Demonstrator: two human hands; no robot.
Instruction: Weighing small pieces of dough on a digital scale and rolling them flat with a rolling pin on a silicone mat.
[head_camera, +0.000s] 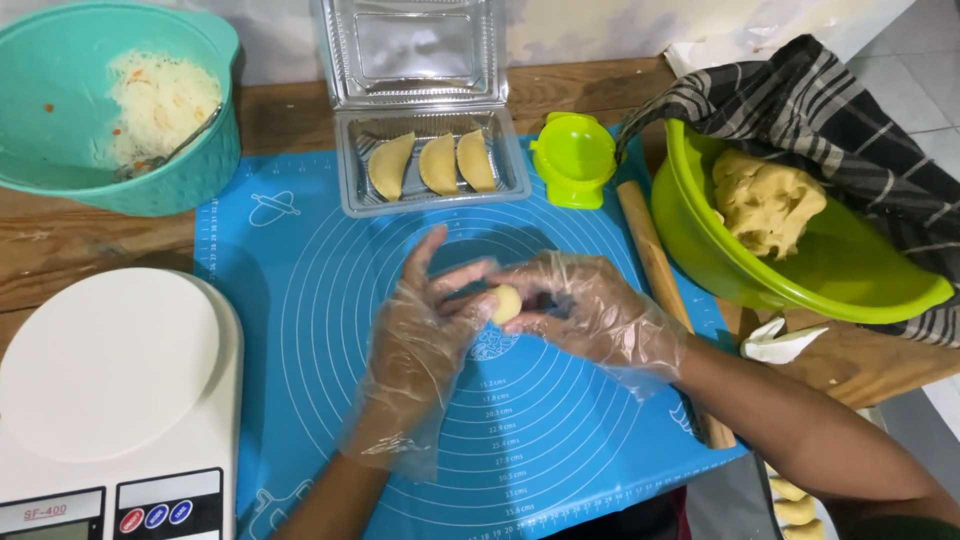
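We hold the round dough ball (506, 304) between both gloved hands, left hand (425, 325) cupped beside it, right hand (590, 310) pinching.

Wooden worktop (60, 240) carries a blue baking mat (330, 290), a teal bowl (120, 170), a white kitchen scale (110, 400), and a green bowl (800, 270). On the mat: clear plastic tray (430, 190), green dumpling press (572, 160), rolling pin (655, 260).
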